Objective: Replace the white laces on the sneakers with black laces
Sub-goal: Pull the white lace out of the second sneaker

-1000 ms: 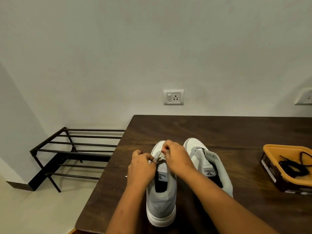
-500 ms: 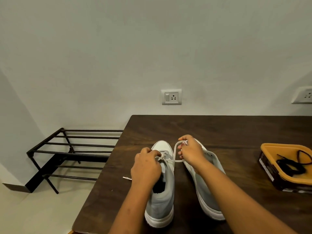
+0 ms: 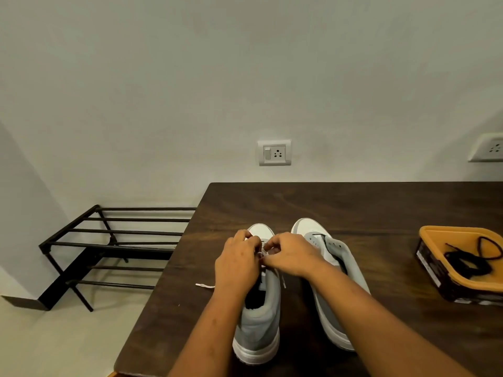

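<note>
Flat white lace (image 3: 204, 285) is pinched by left hand (image 3: 238, 263) and right hand (image 3: 292, 255) over the grey white-soled sneaker (image 3: 257, 330); yanked hard, it could get snagged in an eyelet.

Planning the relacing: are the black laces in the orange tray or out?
In. The black laces lie bundled inside the orange tray.

Grey-and-white sneakers (image 3: 257, 330) stand side by side on the dark wooden worktop (image 3: 353, 208). To their right, a yellow plastic tray (image 3: 435, 248) holds black laces (image 3: 462, 261). A black metal rack (image 3: 109, 244) stands left of the worktop.
</note>
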`<state>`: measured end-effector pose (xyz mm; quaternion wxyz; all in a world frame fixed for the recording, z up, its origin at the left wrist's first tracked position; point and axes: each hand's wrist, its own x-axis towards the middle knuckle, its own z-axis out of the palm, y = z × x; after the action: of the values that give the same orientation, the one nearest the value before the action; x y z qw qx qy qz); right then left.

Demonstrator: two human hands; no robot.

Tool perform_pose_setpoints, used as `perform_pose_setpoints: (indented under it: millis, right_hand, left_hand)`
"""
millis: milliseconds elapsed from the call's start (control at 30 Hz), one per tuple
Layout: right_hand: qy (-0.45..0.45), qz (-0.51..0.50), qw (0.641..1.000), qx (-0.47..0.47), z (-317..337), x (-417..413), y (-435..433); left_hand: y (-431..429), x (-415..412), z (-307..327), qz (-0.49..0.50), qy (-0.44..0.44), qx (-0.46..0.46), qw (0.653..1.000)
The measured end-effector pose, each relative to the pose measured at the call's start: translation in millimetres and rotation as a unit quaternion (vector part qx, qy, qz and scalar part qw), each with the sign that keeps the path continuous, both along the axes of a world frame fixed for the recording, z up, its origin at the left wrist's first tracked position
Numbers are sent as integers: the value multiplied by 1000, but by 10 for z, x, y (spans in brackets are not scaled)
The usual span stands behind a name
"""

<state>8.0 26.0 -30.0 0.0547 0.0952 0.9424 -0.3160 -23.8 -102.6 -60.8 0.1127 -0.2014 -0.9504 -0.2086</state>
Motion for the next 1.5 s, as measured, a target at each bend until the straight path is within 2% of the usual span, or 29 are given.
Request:
perform_pose_setpoints:
  millis: [133,200,233,300,333,367,433,533,633,767,800,833,900,933,967,1033,1100,1167,1200,1233,1267,1300,1367,1433,1467,1500]
  right_hand:
    - [4,-24,999,20,-8,26,-17]
    - [9,-34,998,42,-6,44,-60]
    - [11,-36,998,56,-6,50,-82]
    - [15,-38,997,73,-19,57,-114]
    - [17,-38,996,77,-29,58,-125]
    - [20,-40,996,81,-39,55,-132]
    - [19,-42,995,84,-53,49,-144]
    - [19,-37,995,86,-59,44,-163]
    - [30,-31,993,110,-63,67,-169]
    - [61,-13,985,162,-47,100,-177]
    - [62,-12,984,166,-35,97,-173]
    - [56,-12,985,164,-24,90,-170]
    - [39,-13,988,146,2,73,-156]
    - [34,-15,990,133,9,67,-147]
    - [35,-16,992,120,13,63,-142]
    - [44,-16,994,99,5,62,-144]
    - [51,-12,995,81,-2,66,-168]
    - [59,-12,995,75,-4,72,-178]
    - [61,-15,995,75,-4,73,-175]
    - [61,-21,995,71,-6,74,-171]
    - [60,-27,996,65,-13,72,-169]
    - [59,-34,996,59,-22,69,-165]
    - [58,-46,996,48,-47,60,-170]
    - [57,-51,996,40,-68,49,-181]
    - [56,-51,996,38,-76,46,-183]
    - [56,-52,996,37,-83,44,-183]
  left_hand:
    - [-34,-53,-43,40,-74,135,987]
    - [-36,-69,-55,86,-152,249,953]
    - [-33,-81,-40,111,-209,336,912]
    - [-48,-94,33,164,-320,508,783]
    - [-68,-97,60,185,-365,554,725]
    - [-95,-105,84,192,-395,577,689]
    - [-157,-101,135,187,-425,598,653]
    - [-254,-104,171,147,-470,597,633]
    - [-288,-137,157,129,-488,579,640]
    - [-222,-130,194,124,-461,579,661]
    - [-199,-109,222,116,-446,559,690]
    - [-192,-92,238,103,-414,500,753]
    - [-201,-83,199,59,-299,268,914]
    - [-211,-67,167,39,-232,157,959]
    - [-207,-45,161,28,-182,79,980]
    - [-168,-17,172,42,-108,21,993]
    - [-153,-40,178,59,-70,24,996]
    - [-157,-67,156,66,-79,82,991]
    - [-159,-91,136,62,-99,153,981]
    - [-154,-97,154,53,-122,256,957]
    - [-146,-89,196,55,-146,377,913]
    - [-143,-81,249,65,-167,498,848]
    - [-207,-104,361,99,-184,690,693]
    - [-313,-131,423,113,-203,808,541]
    - [-358,-136,422,109,-217,841,484]
    - [-385,-115,432,109,-235,851,457]
